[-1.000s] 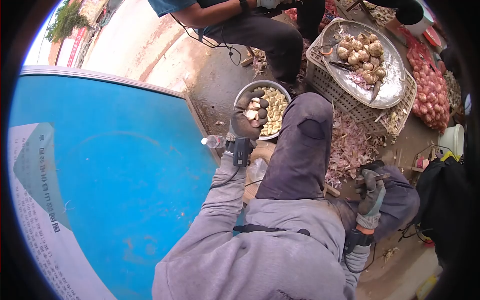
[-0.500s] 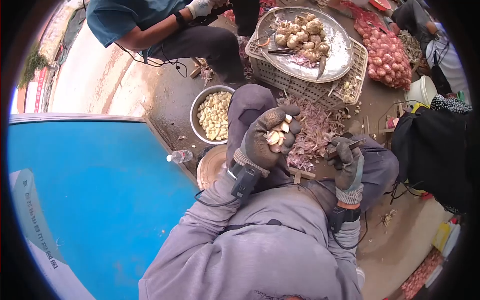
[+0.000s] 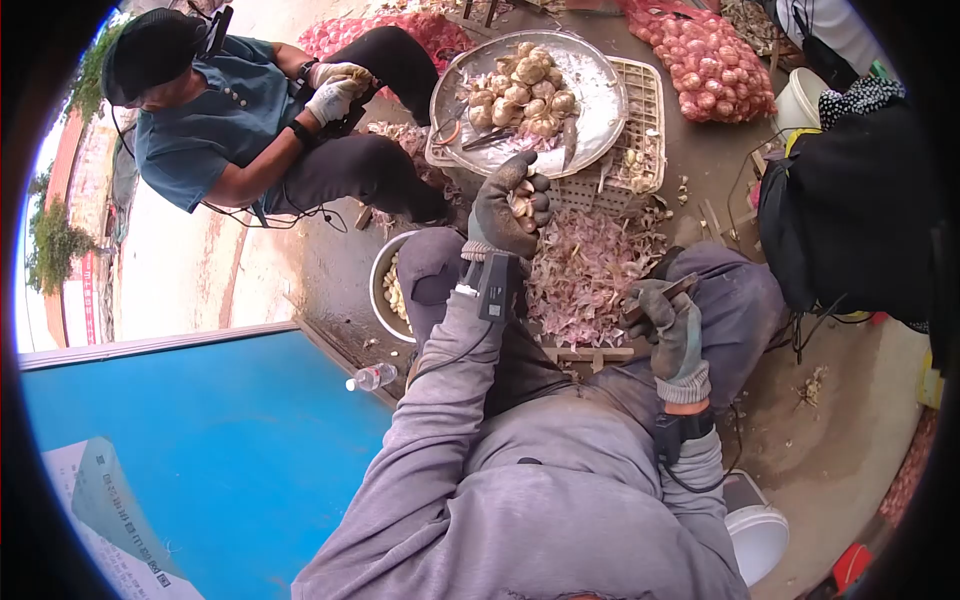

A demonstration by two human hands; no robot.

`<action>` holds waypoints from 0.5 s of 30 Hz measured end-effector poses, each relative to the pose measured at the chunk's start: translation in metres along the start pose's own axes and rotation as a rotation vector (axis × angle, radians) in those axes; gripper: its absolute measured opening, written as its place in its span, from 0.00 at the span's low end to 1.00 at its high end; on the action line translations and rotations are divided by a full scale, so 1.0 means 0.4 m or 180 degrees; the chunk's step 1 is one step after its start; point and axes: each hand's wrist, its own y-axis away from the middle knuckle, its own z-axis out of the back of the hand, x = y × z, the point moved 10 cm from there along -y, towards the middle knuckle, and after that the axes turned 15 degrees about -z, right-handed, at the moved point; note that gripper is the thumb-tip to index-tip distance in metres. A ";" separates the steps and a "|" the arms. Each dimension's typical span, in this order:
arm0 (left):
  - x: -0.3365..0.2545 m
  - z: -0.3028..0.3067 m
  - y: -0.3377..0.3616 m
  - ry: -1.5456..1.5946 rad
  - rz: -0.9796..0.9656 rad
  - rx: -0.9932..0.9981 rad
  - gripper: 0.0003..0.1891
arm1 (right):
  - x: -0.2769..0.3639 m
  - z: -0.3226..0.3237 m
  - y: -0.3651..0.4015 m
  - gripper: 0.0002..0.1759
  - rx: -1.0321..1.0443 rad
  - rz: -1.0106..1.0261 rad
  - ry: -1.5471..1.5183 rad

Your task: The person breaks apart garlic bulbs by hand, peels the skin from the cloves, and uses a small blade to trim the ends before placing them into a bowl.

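Note:
My left hand [image 3: 508,212], in a dark grey glove, is curled around several garlic cloves [image 3: 524,203] just below the near rim of a round metal tray [image 3: 598,95]. Whole garlic bulbs [image 3: 530,85] are heaped on that tray. Over my knee on the right, my gloved right hand [image 3: 664,325] grips a small knife [image 3: 680,287], its short blade pointing up and right. Pink and white garlic skins [image 3: 580,275] cover the ground between my legs. Part of a metal bowl [image 3: 378,290] of peeled cloves shows beside my knee on the left.
A co-worker [image 3: 215,130] in white gloves sits at the upper left. The tray rests on a plastic crate [image 3: 642,120]. Behind it lies a red net sack of garlic [image 3: 705,70]. A blue board [image 3: 230,420], a bottle [image 3: 372,377] and a black bag [image 3: 850,220] flank me.
The view has shifted, showing more of the co-worker and less of the bowl. My left hand has moved forward toward the tray, still holding cloves. My right hand keeps the knife over my knee.

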 end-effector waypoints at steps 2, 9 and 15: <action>0.007 0.013 -0.098 -0.0084 -0.0047 -0.0117 0.21 | 0.007 0.010 -0.006 0.23 0.0036 0.0172 -0.0223; 0.024 0.063 -0.227 -0.0153 -0.0073 -0.0222 0.21 | -0.028 0.038 -0.029 0.25 0.0101 -0.0044 -0.0367; 0.027 0.000 -0.182 0.0039 -0.0032 -0.0142 0.17 | -0.042 0.022 -0.038 0.20 0.0319 -0.0388 -0.0595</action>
